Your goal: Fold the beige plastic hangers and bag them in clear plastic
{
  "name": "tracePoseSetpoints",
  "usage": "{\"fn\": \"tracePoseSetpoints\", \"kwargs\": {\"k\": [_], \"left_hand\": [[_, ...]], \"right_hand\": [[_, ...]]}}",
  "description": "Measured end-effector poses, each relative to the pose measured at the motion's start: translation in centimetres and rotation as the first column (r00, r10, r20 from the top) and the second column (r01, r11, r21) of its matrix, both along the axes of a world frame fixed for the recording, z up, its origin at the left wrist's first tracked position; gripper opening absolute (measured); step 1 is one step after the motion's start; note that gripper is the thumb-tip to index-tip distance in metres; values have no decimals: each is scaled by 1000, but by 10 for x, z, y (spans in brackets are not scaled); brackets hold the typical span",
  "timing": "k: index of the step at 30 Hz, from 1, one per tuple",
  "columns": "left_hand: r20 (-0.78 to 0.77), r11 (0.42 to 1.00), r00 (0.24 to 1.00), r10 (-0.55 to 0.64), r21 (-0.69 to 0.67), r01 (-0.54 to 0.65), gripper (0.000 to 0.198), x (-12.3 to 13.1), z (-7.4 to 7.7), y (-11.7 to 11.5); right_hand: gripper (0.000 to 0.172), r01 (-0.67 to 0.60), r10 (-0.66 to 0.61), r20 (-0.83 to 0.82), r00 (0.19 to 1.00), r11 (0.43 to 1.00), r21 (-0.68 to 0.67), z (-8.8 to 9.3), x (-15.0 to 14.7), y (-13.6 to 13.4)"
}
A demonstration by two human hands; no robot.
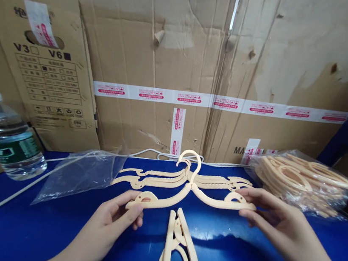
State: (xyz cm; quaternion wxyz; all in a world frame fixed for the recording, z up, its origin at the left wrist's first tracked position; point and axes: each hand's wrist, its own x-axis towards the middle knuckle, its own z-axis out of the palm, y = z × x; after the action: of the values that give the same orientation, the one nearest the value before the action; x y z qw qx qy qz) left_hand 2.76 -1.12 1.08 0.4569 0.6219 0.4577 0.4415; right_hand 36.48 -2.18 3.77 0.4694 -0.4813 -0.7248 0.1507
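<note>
Both ends of an unfolded cream plastic clothes hanger are pinched in my hands, its hook pointing up. My left hand grips the left arm's tip, thumb on top. The right arm's tip is between the thumb and fingers of my right hand. Behind it, several unfolded hangers lie on the blue table, partly hidden by the held one. Between my hands and nearer to me lies a folded hanger, cut off by the lower edge of the view.
A clear bag of folded hangers lies at the back right. At left are an empty clear plastic bag, a water bottle and a white cable. Cardboard stands along the table's back edge.
</note>
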Motion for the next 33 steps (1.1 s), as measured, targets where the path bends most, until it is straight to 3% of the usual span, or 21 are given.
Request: {"fn": "tracePoseSetpoints", "kwargs": {"k": [4,7,10,13,18,20,24,27,30,33], "left_hand": [[187,992,976,109,-76,-96,39,4,6,-5],[245,993,964,107,-81,-90,40,14,14,-12],[188,999,981,39,-19,-36,37,21,16,-16],[192,1000,981,-4,31,-2,34,22,13,-15],[213,997,974,-72,46,64,30,21,8,-16],[229,992,966,-122,64,110,37,22,6,-20],[211,979,956,-202,31,200,61,21,5,-35],[177,973,959,-223,-25,231,66,21,9,-45],[207,958,937,-282,3,287,76,25,13,-48],[254,953,925,-282,-37,301,64,32,9,-45]], "right_hand": [[32,-81,44,-194,980,978,-190,3,1,1],[40,-159,55,-336,940,944,-291,-4,-7,-3],[45,-303,95,-543,834,902,-307,-16,-23,-10],[34,-407,152,-647,747,874,-265,-22,-35,-15],[15,-509,335,-447,829,783,-358,-19,-43,-27],[18,-524,392,-370,843,756,-392,-18,-43,-34],[37,-528,429,-315,847,751,-397,-20,-41,-42],[41,-544,444,-323,836,747,-382,-21,-40,-42],[42,-532,426,-330,842,757,-379,-20,-39,-39],[44,-511,416,-309,855,775,-371,-19,-39,-39]]}}
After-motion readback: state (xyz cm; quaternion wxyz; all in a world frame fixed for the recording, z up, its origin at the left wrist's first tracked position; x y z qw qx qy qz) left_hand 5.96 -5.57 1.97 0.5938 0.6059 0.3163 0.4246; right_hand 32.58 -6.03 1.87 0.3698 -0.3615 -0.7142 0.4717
